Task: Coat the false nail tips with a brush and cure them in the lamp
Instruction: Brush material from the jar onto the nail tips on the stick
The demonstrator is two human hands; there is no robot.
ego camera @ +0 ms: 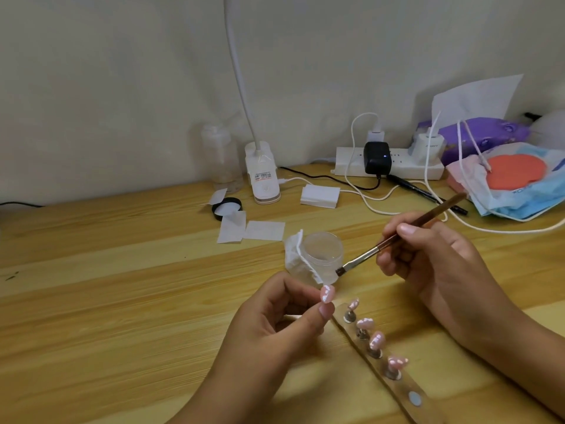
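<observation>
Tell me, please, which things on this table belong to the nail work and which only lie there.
For the job: brush in right hand; nail tip pinched by left hand; clear jar; holder strip with four tips; white gooseneck lamp, possibly the curing one.
Lying about: power strip, black adapter, purple tissue pack, plastic bag, clear bottle.

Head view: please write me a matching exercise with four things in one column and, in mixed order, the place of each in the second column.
Things:
1. brush
2. black lid
3. pink nail tip
4. clear jar

Places:
A. flat on the table, near the lamp base
B. pinched in the left hand
C. upright, a white wipe against it
D. held in the right hand

Pairs: 1-D, 2-A, 3-B, 4-C.
</observation>
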